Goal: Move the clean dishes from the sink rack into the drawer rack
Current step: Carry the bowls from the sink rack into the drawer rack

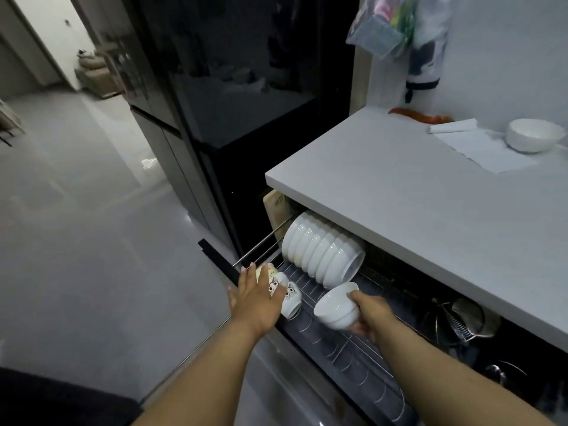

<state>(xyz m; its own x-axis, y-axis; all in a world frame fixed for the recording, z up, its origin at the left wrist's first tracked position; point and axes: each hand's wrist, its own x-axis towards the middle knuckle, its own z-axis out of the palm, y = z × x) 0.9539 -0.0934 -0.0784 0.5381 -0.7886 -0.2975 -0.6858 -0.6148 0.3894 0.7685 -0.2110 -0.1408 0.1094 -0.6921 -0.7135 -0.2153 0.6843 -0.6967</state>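
Observation:
The drawer rack [362,361] is pulled out below the white counter, its wire slots mostly bare toward the front. A row of several white bowls [322,253] stands on edge at its far end. My right hand [370,315] grips a small stack of white bowls [336,305], tilted, just above the wires near that row. My left hand [255,298] lies with straight fingers on patterned cups [287,292] that rest on their sides at the rack's left corner. The sink rack is out of view.
A white bowl [534,135] and paper sheets [482,146] sit on the counter [415,204]. A cutting board [275,210] stands behind the bowls. Metal utensils [461,318] fill the drawer's right part. A tall black fridge [246,103] stands left of the drawer; grey floor lies further left.

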